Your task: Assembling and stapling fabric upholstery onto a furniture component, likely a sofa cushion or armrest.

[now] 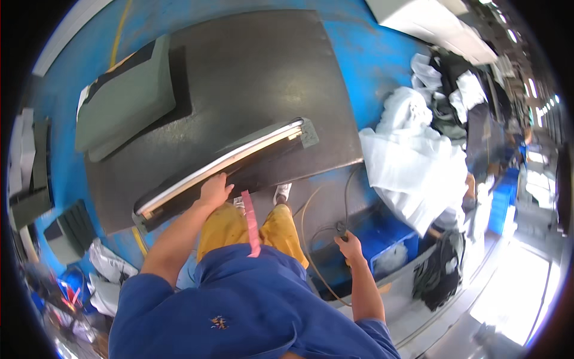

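Observation:
A long padded wooden-framed panel (221, 164) with a white layer and dark fabric around it lies slantwise along the near side of a dark-topped table (257, 72). My left hand (215, 190) is closed at its near wooden edge, around the middle. Grey fabric shows at both ends of the panel. Off the table's near edge, at my right side, my right hand (350, 246) grips a small dark hand tool (341, 229). A dark cord runs up near the tool, and a tan hose (306, 230) loops beside it. The tool's exact kind is too small to tell.
A grey-green fabric-covered panel (128, 99) rests on the table's far left. White wrapping (412, 161) is heaped to the right, above a blue crate (388, 242). A pink strip (251, 224) hangs at my waist. Grey cushions (70, 230) lie at the left on the blue floor.

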Tool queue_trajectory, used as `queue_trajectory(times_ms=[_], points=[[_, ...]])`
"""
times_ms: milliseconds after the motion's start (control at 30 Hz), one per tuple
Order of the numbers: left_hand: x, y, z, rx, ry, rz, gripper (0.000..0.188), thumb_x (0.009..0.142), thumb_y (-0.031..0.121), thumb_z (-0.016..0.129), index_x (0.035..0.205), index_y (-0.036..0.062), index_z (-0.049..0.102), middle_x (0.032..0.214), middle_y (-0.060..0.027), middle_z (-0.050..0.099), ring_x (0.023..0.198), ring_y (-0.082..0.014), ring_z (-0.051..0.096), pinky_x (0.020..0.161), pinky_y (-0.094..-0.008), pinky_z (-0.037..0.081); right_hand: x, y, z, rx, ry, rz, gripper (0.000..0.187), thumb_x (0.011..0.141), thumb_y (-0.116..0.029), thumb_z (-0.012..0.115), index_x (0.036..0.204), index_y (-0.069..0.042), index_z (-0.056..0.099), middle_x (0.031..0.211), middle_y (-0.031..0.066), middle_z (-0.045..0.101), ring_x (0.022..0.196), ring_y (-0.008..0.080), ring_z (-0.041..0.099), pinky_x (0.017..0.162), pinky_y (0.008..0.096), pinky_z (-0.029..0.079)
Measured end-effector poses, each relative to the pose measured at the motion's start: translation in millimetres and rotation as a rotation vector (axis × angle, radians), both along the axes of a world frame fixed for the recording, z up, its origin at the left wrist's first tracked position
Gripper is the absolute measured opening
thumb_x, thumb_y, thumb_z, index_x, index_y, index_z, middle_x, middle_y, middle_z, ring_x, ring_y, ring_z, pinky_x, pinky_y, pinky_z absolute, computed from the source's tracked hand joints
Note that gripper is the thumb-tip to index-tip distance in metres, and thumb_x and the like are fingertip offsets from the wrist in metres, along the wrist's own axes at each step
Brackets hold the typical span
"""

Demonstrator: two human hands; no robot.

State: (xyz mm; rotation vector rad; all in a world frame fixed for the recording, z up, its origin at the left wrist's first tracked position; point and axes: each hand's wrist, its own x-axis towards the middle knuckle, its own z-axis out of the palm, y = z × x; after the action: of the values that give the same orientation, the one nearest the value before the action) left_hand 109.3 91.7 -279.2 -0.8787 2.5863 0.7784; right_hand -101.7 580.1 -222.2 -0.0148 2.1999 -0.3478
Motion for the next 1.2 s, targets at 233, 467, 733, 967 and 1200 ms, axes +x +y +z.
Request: queue_trajectory(times_ms=[233, 467, 733, 967, 1200], points=[[-1, 21, 11, -0.138, -0.134, 0.107, 0.044, 0.09, 0.032, 0.07, 0.119, 0.0018, 0.058, 0.113, -0.021, 0.064, 0.107, -0.0418, 0.06, 0.09, -0.0523, 0.049, -160, -105, -216, -0.157, 0.059, 0.33, 0.08, 0.085, -0.04, 0.072, 0.154, -0.015, 0.039, 0.119, 0.025, 0.068, 0.113, 0.044, 0.065, 0.095, 0.0484, 0.051], [18, 77, 47, 0.079, -0.505, 0.18, 0.05, 0.08, 0.013, 0.072, 0.126, 0.0011, 0.057, 0.118, -0.0224, 0.062, 0.116, -0.0437, 0.056, 0.103, -0.0527, 0.044, -224, -225, -357, -0.223, 0.186, 0.362, 0.086, 0.082, -0.026, 0.076, 0.156, -0.013, 0.035, 0.123, 0.0216, 0.068, 0.115, 0.0413, 0.064, 0.096, 0.0494, 0.052], [65, 144, 23, 0.16, -0.416, 0.245, 0.059, 0.08, 0.015, 0.069, 0.136, 0.0065, 0.056, 0.137, -0.0262, 0.056, 0.13, -0.0457, 0.05, 0.111, -0.0509, 0.041, -166, -254, -228, -0.318, -0.884, -0.314, 0.08, 0.096, -0.061, 0.06, 0.155, -0.01, 0.041, 0.144, 0.0094, 0.056, 0.124, 0.0269, 0.057, 0.103, 0.038, 0.049], [69, 151, 46, 0.166, -0.27, 0.132, 0.043, 0.09, 0.027, 0.061, 0.129, 0.0086, 0.063, 0.128, -0.0206, 0.064, 0.119, -0.0417, 0.061, 0.1, -0.048, 0.05, -124, -214, -161, -0.34, -0.771, -0.343, 0.072, 0.1, -0.055, 0.055, 0.151, -0.005, 0.046, 0.153, 0.0143, 0.049, 0.132, 0.0251, 0.052, 0.111, 0.0391, 0.042], [104, 84, 87, -0.005, 0.219, 0.138, 0.032, 0.086, 0.019, 0.071, 0.116, 0.0118, 0.068, 0.107, -0.012, 0.067, 0.099, -0.0348, 0.066, 0.086, -0.0451, 0.055, -41, -261, -33, -0.256, 0.33, 0.951, 0.07, 0.095, -0.058, 0.059, 0.136, -0.001, 0.059, 0.132, 0.0233, 0.062, 0.125, 0.0397, 0.057, 0.106, 0.0477, 0.045]])
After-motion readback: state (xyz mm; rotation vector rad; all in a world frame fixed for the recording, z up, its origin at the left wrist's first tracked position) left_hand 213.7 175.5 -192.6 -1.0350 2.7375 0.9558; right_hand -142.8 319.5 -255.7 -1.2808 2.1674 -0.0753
